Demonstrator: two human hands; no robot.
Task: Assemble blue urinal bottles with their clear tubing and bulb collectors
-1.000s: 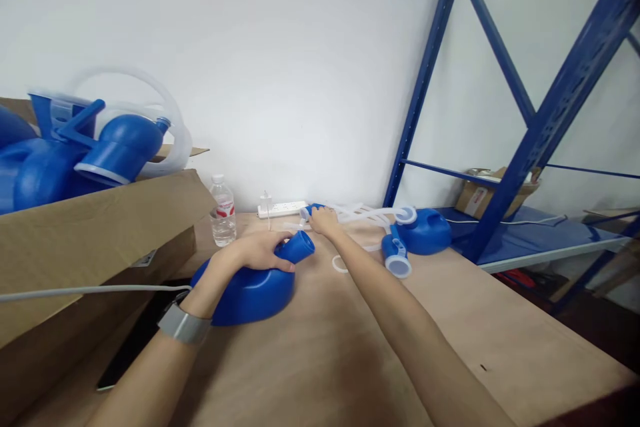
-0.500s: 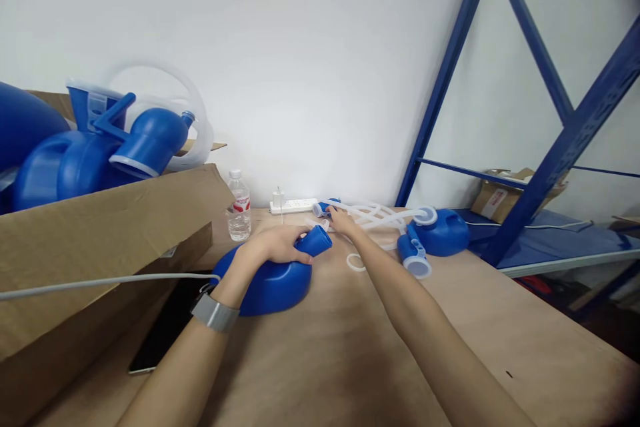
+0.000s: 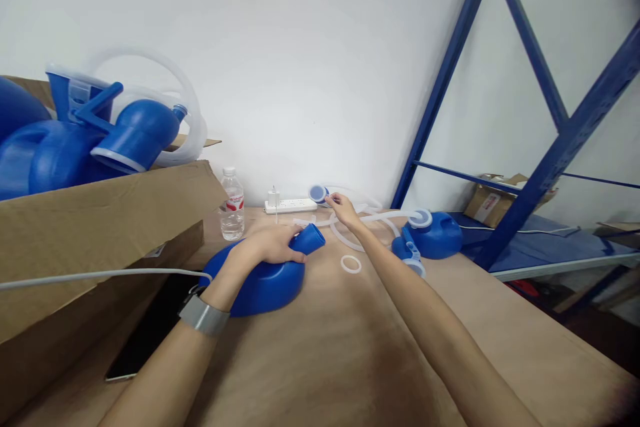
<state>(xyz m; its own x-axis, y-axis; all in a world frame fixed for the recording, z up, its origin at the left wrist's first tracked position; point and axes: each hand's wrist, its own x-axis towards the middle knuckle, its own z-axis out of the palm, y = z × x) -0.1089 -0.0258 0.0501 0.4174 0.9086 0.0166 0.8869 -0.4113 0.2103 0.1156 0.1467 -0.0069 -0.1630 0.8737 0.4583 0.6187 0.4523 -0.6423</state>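
My left hand (image 3: pixel 273 245) is closed around the base of the neck of a blue plastic bottle (image 3: pixel 273 290), which lies on the table with its open mouth pointing up and right. My right hand (image 3: pixel 344 208), farther back, pinches a small blue cap (image 3: pixel 318 194) with a pale round rim, lifted off the table near the wall. A translucent hose (image 3: pixel 345 238) runs below and behind the right hand; whether it joins the cap I cannot tell. A white ring (image 3: pixel 351 264) lies on the table in front of the right hand.
A carton (image 3: pixel 110 220) of blue bottles and hoses stands at left, beside a water bottle (image 3: pixel 232 207). A dark tablet (image 3: pixel 150 330) lies under the left forearm. Behind is a power strip (image 3: pixel 291 205). Another blue bottle (image 3: pixel 443 235) lies right, near a blue rack (image 3: pixel 445 80).
My right hand has raised the blue cap from the table beside the power strip, turning its round face towards me. The hoses have shifted. My left hand keeps its hold on the bottle.
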